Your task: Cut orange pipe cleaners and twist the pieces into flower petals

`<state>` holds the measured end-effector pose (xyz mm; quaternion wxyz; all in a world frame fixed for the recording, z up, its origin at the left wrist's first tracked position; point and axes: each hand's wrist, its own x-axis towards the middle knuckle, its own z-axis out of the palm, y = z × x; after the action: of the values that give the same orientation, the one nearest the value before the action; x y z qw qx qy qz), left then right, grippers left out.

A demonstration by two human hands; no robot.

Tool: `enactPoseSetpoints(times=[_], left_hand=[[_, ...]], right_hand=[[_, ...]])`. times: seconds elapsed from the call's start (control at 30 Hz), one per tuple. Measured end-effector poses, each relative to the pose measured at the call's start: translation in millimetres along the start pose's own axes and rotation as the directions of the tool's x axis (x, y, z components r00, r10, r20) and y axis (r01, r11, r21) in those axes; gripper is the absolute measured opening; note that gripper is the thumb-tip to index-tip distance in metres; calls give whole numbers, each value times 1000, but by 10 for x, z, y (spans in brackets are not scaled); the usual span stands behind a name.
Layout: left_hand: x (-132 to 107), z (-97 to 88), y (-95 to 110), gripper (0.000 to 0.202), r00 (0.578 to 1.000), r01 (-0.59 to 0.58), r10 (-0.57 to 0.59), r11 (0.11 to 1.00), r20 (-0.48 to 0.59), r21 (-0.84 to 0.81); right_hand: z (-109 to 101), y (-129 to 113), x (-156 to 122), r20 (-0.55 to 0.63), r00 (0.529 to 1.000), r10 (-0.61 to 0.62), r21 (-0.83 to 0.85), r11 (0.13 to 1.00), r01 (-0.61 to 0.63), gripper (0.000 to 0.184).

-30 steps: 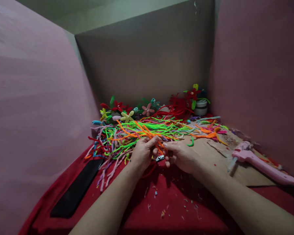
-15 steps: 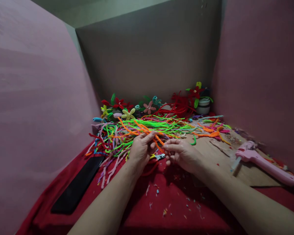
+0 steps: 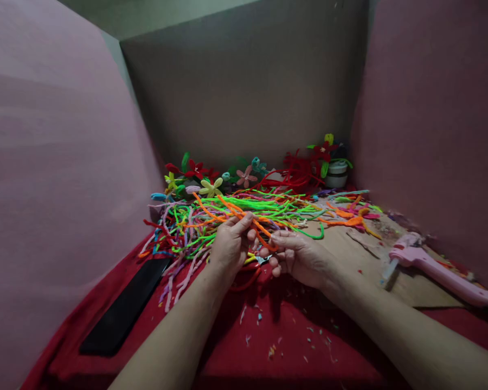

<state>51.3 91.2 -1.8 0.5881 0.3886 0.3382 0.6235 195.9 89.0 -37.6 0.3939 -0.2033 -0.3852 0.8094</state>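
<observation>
My left hand (image 3: 232,241) pinches orange pipe cleaners (image 3: 264,226) between thumb and fingers, their long ends reaching away over the pile. On the near side my right hand (image 3: 296,252) closes its fingertips on the same orange strands, where they bend into a loop. Below the two hands, partly hidden, lie pliers (image 3: 263,259) with yellow and red handles. Loose green pipe cleaners (image 3: 264,204) and several other colours spread beneath and behind the hands.
Pipe-cleaner flowers (image 3: 211,187) and a small white pot (image 3: 336,175) stand at the back. A pink glue gun (image 3: 435,265) rests on cardboard (image 3: 350,265) at right. A black phone-like slab (image 3: 124,309) lies left on the red cloth (image 3: 236,346), with scattered clippings.
The near ends of the orange pipe cleaners now curve into a loop at my right fingertips. Both hands stay close together, and the view has shifted slightly.
</observation>
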Motion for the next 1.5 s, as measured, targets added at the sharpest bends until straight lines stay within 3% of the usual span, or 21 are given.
enactPoseSetpoints(times=[0.27, 0.43, 0.57, 0.67, 0.83, 1.03, 1.13, 1.23, 1.3, 1.4, 1.5], left_hand=[[-6, 5, 4, 20, 1000, -24, 24, 997, 11, 77], [18, -39, 2, 20, 994, -111, 111, 977, 10, 184], [34, -64, 55, 21, 983, -131, 161, 949, -83, 288], [41, -76, 129, 20, 985, -80, 111, 973, -135, 214], [69, -112, 201, 13, 993, 34, -28, 998, -117, 53], [128, -129, 143, 13, 980, 30, -56, 990, -193, -138], [127, -125, 132, 12, 993, -30, 17, 993, -117, -111], [103, -121, 127, 16, 997, -71, 74, 993, 33, -92], [71, -111, 106, 23, 990, 14, -7, 999, 138, -51], [7, -81, 41, 24, 954, 146, -181, 977, 238, 158], [-29, -63, -28, 22, 958, 98, -176, 943, 228, 318]], right_hand=[[45, 23, 14, -150, 984, -90, 11, 996, 93, 11], [55, 43, 21, -166, 984, -62, 19, 998, 66, 14], [100, 54, 3, -196, 979, -57, -44, 998, 50, 5], [142, 54, -17, -200, 977, -78, -107, 993, 58, 5], [161, 68, -34, -168, 982, -83, -169, 984, 54, 10], [205, 133, -34, -155, 983, -96, -183, 981, 67, 18], [209, 137, -40, -171, 981, -95, -171, 983, 65, 19], [186, 97, -45, -221, 968, -121, -141, 986, 91, 17], [164, 63, -42, -246, 955, -165, -118, 983, 139, 15], [135, 32, -33, -240, 948, -211, -103, 976, 191, 13], [118, 23, -27, -196, 964, -178, -85, 983, 165, 11]])
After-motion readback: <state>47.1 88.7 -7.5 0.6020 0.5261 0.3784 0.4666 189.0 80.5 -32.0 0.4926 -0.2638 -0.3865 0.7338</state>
